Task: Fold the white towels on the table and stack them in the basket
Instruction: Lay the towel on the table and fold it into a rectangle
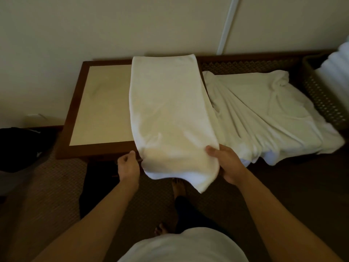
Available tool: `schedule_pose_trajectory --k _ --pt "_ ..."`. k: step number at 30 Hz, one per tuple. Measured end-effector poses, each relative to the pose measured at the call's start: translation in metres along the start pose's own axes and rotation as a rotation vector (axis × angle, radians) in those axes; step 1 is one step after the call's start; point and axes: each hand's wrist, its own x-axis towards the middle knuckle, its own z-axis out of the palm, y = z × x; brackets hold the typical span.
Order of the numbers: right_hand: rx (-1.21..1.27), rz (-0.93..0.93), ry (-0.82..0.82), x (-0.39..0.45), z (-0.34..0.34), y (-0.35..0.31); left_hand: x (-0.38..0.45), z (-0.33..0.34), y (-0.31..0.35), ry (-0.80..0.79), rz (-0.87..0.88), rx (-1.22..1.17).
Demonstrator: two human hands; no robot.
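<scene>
Folded towel (170,110), lengthwise on counter (98,110), near end overhanging at 6 o'clock: your right hand (226,163) grip pinches its corner, your left hand (129,165) grip curls at the opposite edge, contact unclear.

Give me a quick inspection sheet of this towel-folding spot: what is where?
Surface: wooden table with pale inset top, left part bare.
Job's things: folded towel laid lengthwise, near end hanging off the edge; crumpled towels to its right; basket at far right with white towels in it.
Clutter: dark bag on the floor at left.
Grips: right hand holds the folded towel's near corner; left hand at its other corner, contact unclear.
Cables: nothing seen.
Surroundings: cream wall, patterned carpet, white strip up the wall.
</scene>
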Motion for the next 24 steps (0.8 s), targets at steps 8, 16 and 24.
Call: schedule_pose_trajectory --k 8,16,24 --pt "-0.206 0.052 0.099 0.023 -0.016 0.020 0.033 0.003 -0.013 -0.430 -0.119 0.038" --pt "-0.258 -0.043 0.128 0.025 -0.021 0.029 0.038 -0.015 -0.006 -0.472 -0.149 -0.255" --pt "-0.320 -0.218 0.207 0.025 -0.023 0.038 0.054 -0.016 -0.004 -0.308 -0.021 -0.108"
